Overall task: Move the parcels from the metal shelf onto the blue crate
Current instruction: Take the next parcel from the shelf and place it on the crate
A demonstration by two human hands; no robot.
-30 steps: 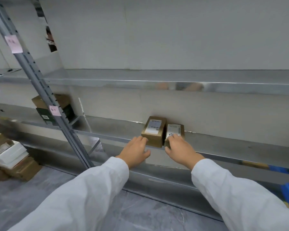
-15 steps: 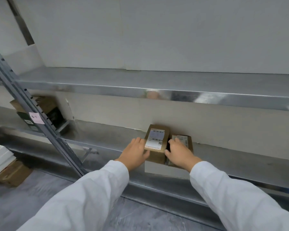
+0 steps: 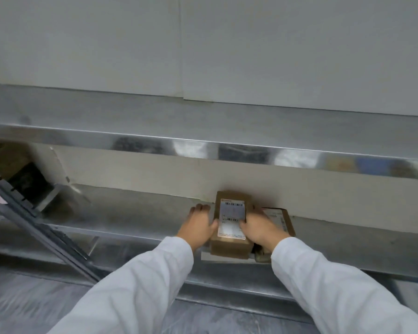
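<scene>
A brown cardboard parcel (image 3: 231,220) with a white barcode label sits on the middle metal shelf (image 3: 135,213). My left hand (image 3: 199,225) presses flat against its left side and my right hand (image 3: 261,229) clasps its right side, so both hands hold it. Its front end sticks out past the shelf edge. A second, flatter brown parcel (image 3: 281,219) lies right behind my right hand, partly hidden by it. The blue crate is out of view.
An upper metal shelf (image 3: 203,131) runs across above the parcels. A slanted grey shelf upright (image 3: 41,235) crosses the left side, with dark and brown boxes (image 3: 22,174) behind it. Grey floor (image 3: 34,304) lies below. White wall behind.
My view has swung right and closer. Both hands have closed in on the labelled parcel, the right one moving off the flatter parcel, and the labelled parcel has slid forward over the shelf edge.
</scene>
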